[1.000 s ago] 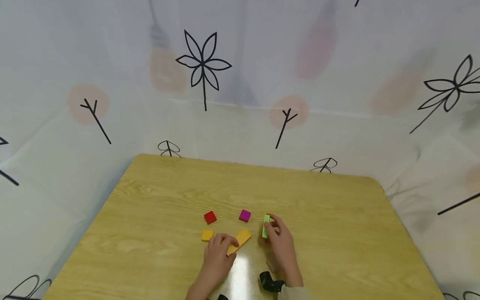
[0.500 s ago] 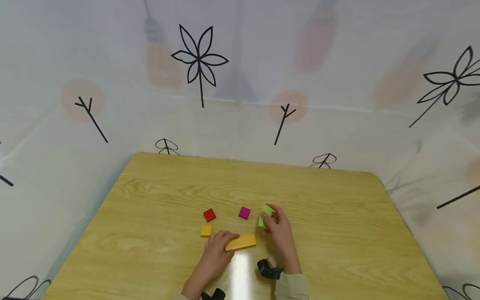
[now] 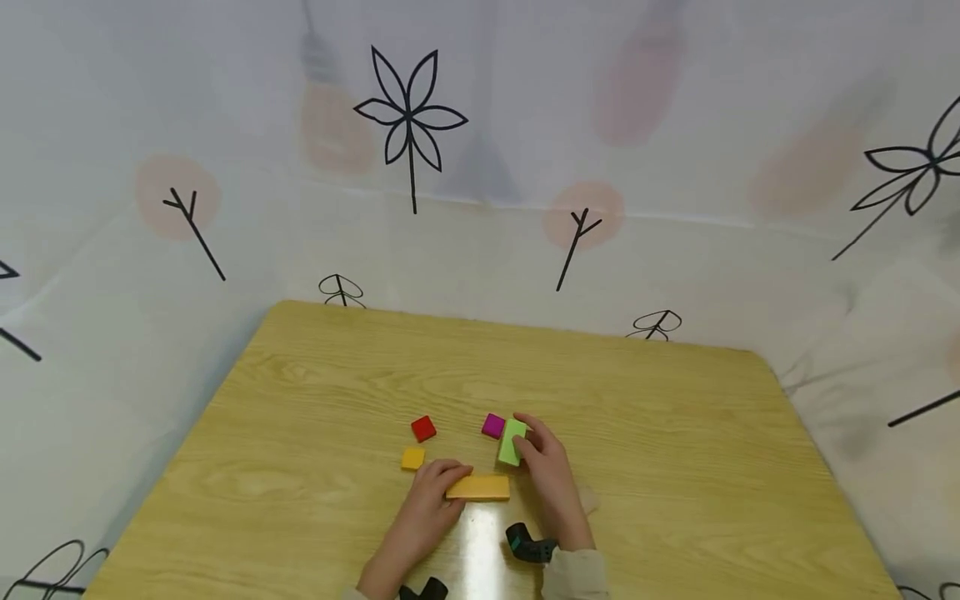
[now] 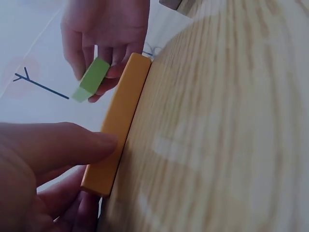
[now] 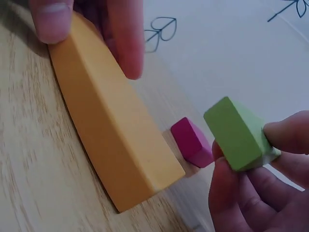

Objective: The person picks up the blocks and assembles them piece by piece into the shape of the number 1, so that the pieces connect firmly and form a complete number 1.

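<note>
In the head view my left hand [image 3: 426, 510] pinches the left end of a long orange block [image 3: 480, 488], which lies across the wooden table. The left wrist view shows the thumb on one side of this orange block [image 4: 118, 121] and fingers on the other. My right hand [image 3: 553, 479] holds a light green block [image 3: 513, 442] between thumb and fingers, just behind the orange block's right end. In the right wrist view the green block [image 5: 236, 133] appears raised, apart from the orange block [image 5: 106, 111]. A magenta block [image 3: 492, 426] sits beside the green one.
A red block [image 3: 423, 428] and a small yellow block [image 3: 413, 458] lie on the table [image 3: 337, 375] left of the magenta one. Black wrist devices [image 3: 529, 543] are worn on both arms. A patterned white cloth [image 3: 480, 250] hangs behind the table.
The long orange block has turned from slanted to lying straight across, still in my left hand. My right hand has carried the green block left, closer to the magenta block.
</note>
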`<action>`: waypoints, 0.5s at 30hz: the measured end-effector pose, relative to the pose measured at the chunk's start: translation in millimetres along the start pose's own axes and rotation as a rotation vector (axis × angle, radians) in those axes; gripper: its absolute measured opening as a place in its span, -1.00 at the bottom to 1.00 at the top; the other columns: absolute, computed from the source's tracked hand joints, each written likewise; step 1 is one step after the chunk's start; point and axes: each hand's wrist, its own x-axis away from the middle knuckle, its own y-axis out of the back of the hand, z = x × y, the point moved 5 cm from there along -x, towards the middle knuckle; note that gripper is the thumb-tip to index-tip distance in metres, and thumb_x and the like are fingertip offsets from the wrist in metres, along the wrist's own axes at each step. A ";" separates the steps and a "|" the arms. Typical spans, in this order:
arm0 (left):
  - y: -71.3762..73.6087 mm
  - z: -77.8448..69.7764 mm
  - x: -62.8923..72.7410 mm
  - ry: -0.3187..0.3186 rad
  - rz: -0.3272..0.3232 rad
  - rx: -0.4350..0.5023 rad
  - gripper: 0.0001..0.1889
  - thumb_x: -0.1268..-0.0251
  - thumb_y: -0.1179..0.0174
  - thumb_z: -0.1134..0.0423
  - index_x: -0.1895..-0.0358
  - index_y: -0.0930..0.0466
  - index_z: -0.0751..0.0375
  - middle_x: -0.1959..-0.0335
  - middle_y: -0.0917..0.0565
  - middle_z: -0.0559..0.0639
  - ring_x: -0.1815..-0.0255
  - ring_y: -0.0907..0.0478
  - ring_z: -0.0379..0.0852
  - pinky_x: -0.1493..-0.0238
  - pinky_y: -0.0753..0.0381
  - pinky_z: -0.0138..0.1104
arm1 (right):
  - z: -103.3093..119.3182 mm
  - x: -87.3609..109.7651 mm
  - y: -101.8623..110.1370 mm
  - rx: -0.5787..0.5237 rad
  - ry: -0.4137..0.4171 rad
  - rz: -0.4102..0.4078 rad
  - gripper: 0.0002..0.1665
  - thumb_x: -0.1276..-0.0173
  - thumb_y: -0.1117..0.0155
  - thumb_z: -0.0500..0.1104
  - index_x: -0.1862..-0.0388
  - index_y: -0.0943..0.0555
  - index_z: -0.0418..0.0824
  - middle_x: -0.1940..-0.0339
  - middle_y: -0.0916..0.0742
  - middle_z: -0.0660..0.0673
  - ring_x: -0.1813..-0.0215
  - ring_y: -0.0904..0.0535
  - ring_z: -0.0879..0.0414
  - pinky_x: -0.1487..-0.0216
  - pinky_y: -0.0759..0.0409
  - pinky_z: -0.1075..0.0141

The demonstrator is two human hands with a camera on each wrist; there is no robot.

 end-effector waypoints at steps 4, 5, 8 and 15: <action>2.2 1.1 -0.2 0.008 0.022 0.017 -0.61 -0.10 -0.21 0.30 -0.06 -0.51 0.05 0.05 -0.43 -0.17 -0.02 -0.30 -0.12 0.02 -0.36 -0.18 | 4.4 2.9 -3.8 -0.019 -0.006 0.048 -0.56 -0.29 -0.13 -0.18 -0.15 -0.39 -0.19 0.29 -0.61 -0.16 0.33 -0.47 0.07 0.29 -0.48 0.22; 2.9 1.2 -0.3 0.000 0.032 0.016 -0.62 -0.11 -0.21 0.29 -0.05 -0.52 0.03 0.07 -0.44 -0.17 0.00 -0.31 -0.13 0.02 -0.37 -0.18 | 3.6 3.2 -5.0 -0.033 -0.010 0.059 -0.55 -0.27 -0.15 -0.17 -0.14 -0.39 -0.20 0.28 -0.62 -0.18 0.33 -0.49 0.06 0.29 -0.49 0.21; 3.4 2.3 -0.3 -0.024 0.064 0.017 -0.66 -0.13 -0.20 0.26 -0.02 -0.53 0.00 0.07 -0.44 -0.20 0.00 -0.32 -0.14 0.02 -0.36 -0.19 | 1.4 3.7 -8.8 -0.054 -0.005 0.090 -0.54 -0.23 -0.20 -0.17 -0.10 -0.40 -0.24 0.21 -0.60 -0.23 0.28 -0.54 0.02 0.28 -0.53 0.17; 4.9 0.3 -0.9 0.005 0.028 0.001 -0.65 -0.08 -0.23 0.26 0.00 -0.53 0.12 0.04 -0.42 -0.11 -0.03 -0.32 -0.08 0.00 -0.35 -0.14 | -5.4 1.4 -12.8 0.076 0.000 0.080 -0.55 -0.16 -0.27 -0.06 -0.04 -0.49 -0.12 0.16 -0.55 -0.14 0.20 -0.51 0.06 0.30 -0.54 0.25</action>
